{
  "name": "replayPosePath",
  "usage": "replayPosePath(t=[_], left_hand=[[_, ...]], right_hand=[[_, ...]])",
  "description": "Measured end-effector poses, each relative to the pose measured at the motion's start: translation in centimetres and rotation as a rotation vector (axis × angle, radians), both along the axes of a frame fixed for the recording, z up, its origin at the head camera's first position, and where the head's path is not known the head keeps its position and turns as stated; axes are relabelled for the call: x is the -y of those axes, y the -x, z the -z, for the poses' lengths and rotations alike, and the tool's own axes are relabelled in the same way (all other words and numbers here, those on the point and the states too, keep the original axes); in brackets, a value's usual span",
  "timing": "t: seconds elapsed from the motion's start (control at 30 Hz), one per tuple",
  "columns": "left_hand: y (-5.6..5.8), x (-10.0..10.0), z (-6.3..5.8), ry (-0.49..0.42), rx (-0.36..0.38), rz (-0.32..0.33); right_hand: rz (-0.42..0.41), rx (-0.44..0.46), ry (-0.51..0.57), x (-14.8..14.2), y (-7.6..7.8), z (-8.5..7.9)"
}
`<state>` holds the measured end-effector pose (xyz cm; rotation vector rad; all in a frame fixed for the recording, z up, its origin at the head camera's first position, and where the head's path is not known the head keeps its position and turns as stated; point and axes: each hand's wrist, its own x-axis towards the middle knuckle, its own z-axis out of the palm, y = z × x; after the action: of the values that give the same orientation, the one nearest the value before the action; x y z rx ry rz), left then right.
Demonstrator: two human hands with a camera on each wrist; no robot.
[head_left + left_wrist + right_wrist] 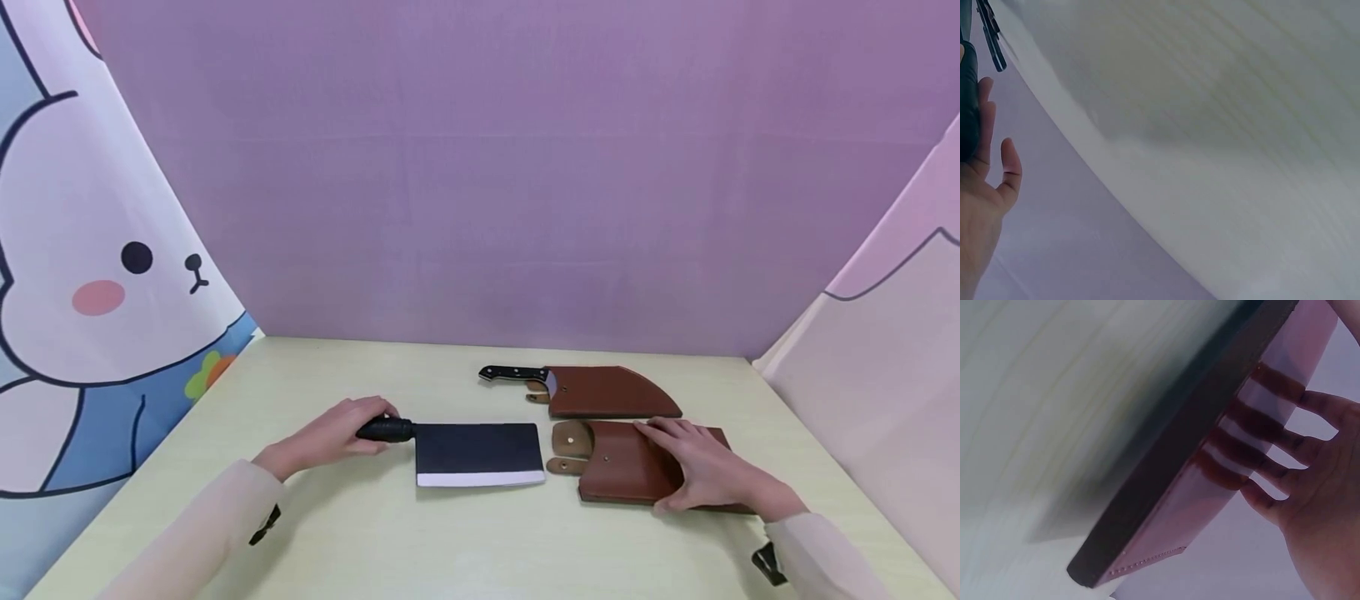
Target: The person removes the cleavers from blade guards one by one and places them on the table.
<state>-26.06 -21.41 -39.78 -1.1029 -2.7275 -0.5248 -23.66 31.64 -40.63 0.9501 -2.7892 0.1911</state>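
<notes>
Left hand: the left hand (330,433) is laid at the near left of the table (352,542); its fingers are curled round the black handle (386,430) of the cleaver (478,454); in the left wrist view the handle (967,100) is seen lying against the palm, with two fingertips (1010,164) standing loose beside it.

Cleaver: it lies flat on the table, near the middle; the dark blade is pointed towards the sheath, its pale edge turned to the near side; blade tip and sheath strap are just beside each other, and contact cannot be told.

Right hand: the right hand (701,471) is rested flat on the brown leather sheath (630,467); the fingers are straight and slightly spread, pressed on the upper face; in the right wrist view four fingers (1272,428) are seen apart along the sheath (1222,456); the thumb is not clearly shown.

Sheath: it lies flat at the near right of the table, its snap strap turned towards the cleaver.

Second knife: a sheathed knife (585,387) is set just behind the sheath, its black handle pointing left.

Backdrop: a purple wall (480,167) is seen behind; a rabbit-print cloth (97,275) hangs at the left.
</notes>
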Motion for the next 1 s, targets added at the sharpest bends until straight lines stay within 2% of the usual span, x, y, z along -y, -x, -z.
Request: replayPosePath(t=[0.2,0.4,0.77,1.0], left_hand=[[-0.4,0.8,-0.2,0.0,0.046,0.002],[-0.7,1.6,-0.2,0.0,0.052,0.005],[-0.9,2.9,-0.5,-0.015,0.096,0.02],[-0.8,3.8,-0.1,-0.023,0.119,0.034]], right_hand=[[-0.008,0.006,0.004,0.4,-0.1,0.0],[-0.015,0.003,-0.001,0.7,-0.1,0.0],[-0.015,0.032,0.002,1.3,0.1,0.1],[-0.013,0.068,0.002,1.7,0.3,0.3]])
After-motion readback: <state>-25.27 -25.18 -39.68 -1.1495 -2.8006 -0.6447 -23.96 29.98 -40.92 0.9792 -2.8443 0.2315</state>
